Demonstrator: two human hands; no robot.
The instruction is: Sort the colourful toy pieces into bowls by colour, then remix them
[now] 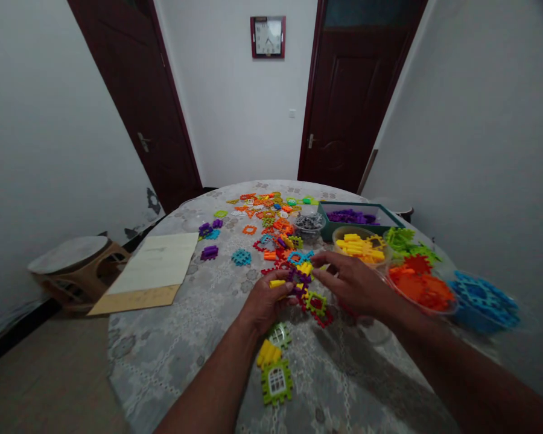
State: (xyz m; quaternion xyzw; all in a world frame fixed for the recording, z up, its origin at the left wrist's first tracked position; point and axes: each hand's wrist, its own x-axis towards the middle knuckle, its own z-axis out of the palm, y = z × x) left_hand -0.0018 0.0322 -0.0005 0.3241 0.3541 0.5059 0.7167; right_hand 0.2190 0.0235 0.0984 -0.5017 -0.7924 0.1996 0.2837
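My left hand (263, 304) is closed on a purple building piece (300, 278), its fingers curled at the piece's left side. A yellow tube piece (277, 283) shows at those fingers. My right hand (350, 277) reaches in from the right, thumb and forefinger apart. Its fingertips are beside a yellow piece (304, 268) on top of the purple one; whether they touch it is hard to make out. Close below are a lime-green window piece (315, 303) and a red toothed piece (324, 318). Nearer me lie yellow tubes (268, 353) and another green window piece (277, 383).
Tubs of yellow pieces (359, 246), orange pieces (420, 286) and blue pieces (482, 300) stand at the right. Behind them is a green-edged box (328, 230) with purple pieces. Loose pieces (266, 205) cover the far middle. Paper sheets (156, 265) overhang the left edge.
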